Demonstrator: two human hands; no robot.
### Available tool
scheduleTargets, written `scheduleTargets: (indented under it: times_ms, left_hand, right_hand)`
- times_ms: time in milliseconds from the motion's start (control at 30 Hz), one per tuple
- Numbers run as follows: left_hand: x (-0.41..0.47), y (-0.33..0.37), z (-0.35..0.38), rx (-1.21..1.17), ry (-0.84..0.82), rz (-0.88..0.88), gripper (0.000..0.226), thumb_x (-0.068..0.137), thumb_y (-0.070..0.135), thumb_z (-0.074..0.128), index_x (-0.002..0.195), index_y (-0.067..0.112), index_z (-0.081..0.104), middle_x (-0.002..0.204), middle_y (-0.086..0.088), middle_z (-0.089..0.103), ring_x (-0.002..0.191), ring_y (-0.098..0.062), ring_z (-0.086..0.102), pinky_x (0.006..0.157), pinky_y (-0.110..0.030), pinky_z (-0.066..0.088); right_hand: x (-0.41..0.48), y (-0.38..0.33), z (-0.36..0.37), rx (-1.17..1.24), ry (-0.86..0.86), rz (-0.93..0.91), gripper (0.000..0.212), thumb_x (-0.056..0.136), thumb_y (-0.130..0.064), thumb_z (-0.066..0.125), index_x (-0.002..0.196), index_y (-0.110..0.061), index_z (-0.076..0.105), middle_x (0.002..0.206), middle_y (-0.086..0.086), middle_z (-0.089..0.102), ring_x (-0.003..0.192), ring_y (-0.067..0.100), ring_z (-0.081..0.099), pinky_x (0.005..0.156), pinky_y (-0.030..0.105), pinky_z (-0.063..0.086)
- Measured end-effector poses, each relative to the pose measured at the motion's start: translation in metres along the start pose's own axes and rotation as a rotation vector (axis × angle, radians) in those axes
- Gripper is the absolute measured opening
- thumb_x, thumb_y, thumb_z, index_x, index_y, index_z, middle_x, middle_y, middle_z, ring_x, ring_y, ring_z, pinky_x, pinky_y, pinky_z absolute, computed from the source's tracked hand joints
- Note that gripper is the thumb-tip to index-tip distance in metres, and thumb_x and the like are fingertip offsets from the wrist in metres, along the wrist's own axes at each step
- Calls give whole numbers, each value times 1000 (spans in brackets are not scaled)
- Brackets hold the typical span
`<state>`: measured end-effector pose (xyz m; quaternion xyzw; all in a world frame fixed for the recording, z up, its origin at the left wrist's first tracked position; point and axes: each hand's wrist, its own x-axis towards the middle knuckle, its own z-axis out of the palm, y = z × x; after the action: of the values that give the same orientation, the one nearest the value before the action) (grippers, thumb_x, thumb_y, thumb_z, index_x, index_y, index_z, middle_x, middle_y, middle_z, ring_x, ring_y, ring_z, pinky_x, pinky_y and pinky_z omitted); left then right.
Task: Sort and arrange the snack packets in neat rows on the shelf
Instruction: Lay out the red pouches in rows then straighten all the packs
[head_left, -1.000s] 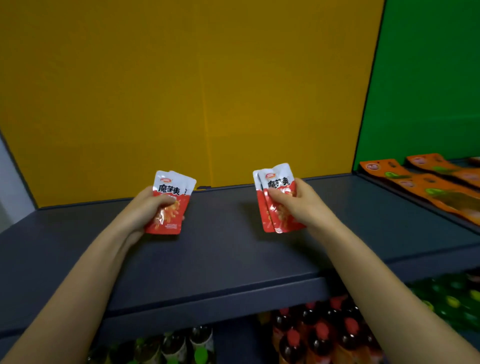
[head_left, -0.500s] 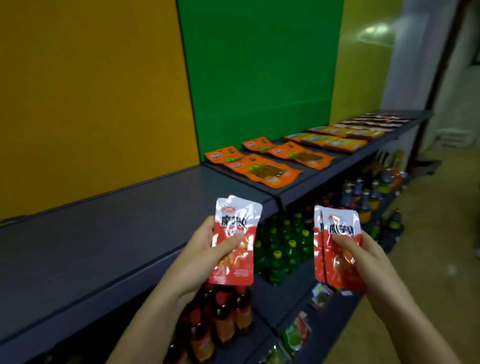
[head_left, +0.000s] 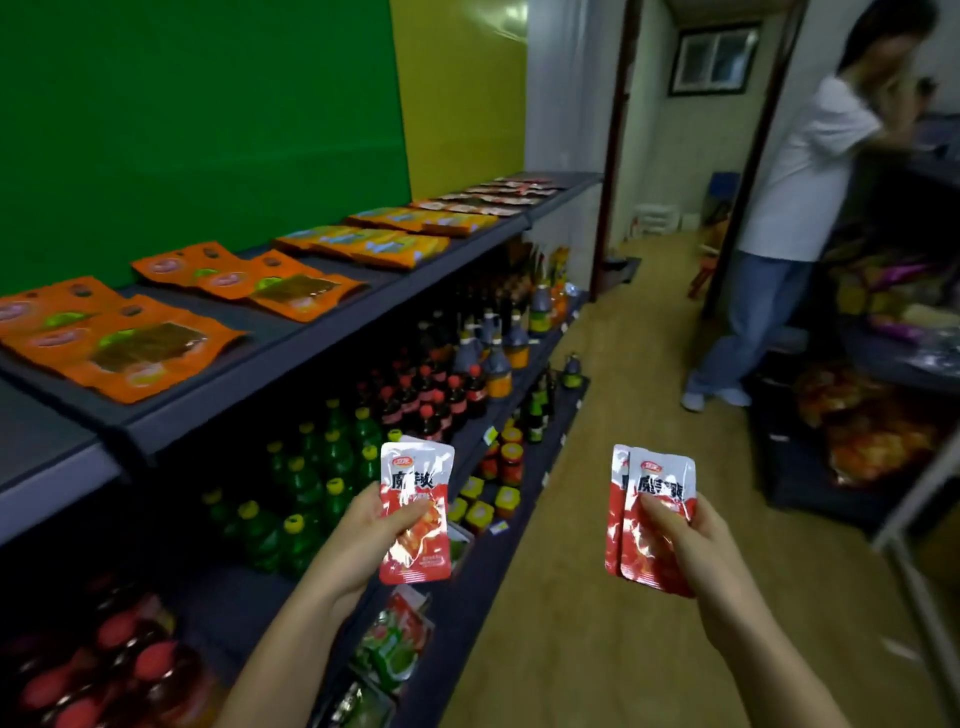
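Left hand (head_left: 363, 535) pinches red-white snack pkts (head_left: 415, 499) w/ thumb across the front, and right hand (head_left: 696, 545) grips a second set (head_left: 649, 499); both sets stand upright, long axis vertical, white tops up, held over the aisle in front of and below the top shelf (head_left: 291, 353), apart from it. Orange packets (head_left: 130, 338) lie flat in rows on that shelf, green bottles (head_left: 311, 483) stand on the tier behind the left set, and another person (head_left: 795, 208) stands far right. Fingers hide the pkts' backs, the left set's count is unclear, and print is blurred.
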<state>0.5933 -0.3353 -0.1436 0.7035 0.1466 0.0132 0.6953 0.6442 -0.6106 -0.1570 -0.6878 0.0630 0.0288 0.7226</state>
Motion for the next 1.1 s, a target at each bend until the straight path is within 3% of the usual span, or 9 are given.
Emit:
scheduleTargets:
  times_ms: [267, 400, 467, 633, 767, 933, 1100]
  left_hand:
    - [112, -24, 70, 35, -89, -120, 19, 88, 12, 58, 106, 8, 61, 93, -13, 72, 79, -24, 68, 79, -41, 53]
    - [191, -12, 103, 22, -131, -91, 17, 89, 11, 57, 105, 14, 63, 90, -7, 74, 77, -21, 71, 69, -34, 56]
    - [234, 4, 116, 21, -162, -66, 21, 89, 13, 58, 110, 15, 61, 96, -10, 73, 85, -25, 70, 75, -38, 55]
    - [338, 50, 146, 21, -201, 46, 22, 89, 9, 56, 110, 16, 60, 98, -6, 71, 90, -24, 67, 82, -39, 51]
    - [407, 64, 174, 31, -224, 47, 28, 88, 13, 59, 116, 17, 57, 108, -8, 70, 100, -28, 65, 93, -47, 49]
    - [476, 65, 218, 42, -254, 8, 25, 89, 10, 56, 114, 13, 56, 100, -11, 70, 85, -25, 67, 72, -35, 53]
    - [554, 65, 261, 34, -202, -21, 28, 89, 9, 57, 117, 11, 55, 101, -10, 70, 87, -24, 67, 70, -33, 52]
  right_hand:
    - [84, 29, -40, -18, 110, 101, 18, 89, -12, 58, 106, -7, 59, 86, 6, 68, 71, 19, 61, 61, 28, 48]
    - [156, 17, -50, -35, 155, 72, 16, 89, -13, 59, 104, -7, 59, 81, 2, 66, 66, 12, 60, 60, 26, 46]
    - [196, 4, -50, -54, 165, 33, 14, 89, -15, 59, 102, -10, 59, 77, -2, 65, 60, 6, 59, 57, 22, 44]
    - [291, -32, -51, -81, 153, -30, 17, 89, -16, 60, 105, -12, 59, 87, 8, 68, 71, 17, 62, 60, 23, 50]
    - [351, -40, -61, -50, 210, -34, 12, 88, -17, 60, 100, -18, 60, 95, 9, 70, 80, 21, 65, 75, 33, 51]
    - [424, -31, -75, -3, 241, 46, 9, 88, -16, 60, 97, -18, 60, 91, 7, 69, 77, 21, 64, 69, 30, 50]
    - [518, -29, -96, 1, 212, 88, 11, 88, -16, 60, 99, -14, 60, 88, 6, 69, 73, 18, 64, 61, 27, 49]
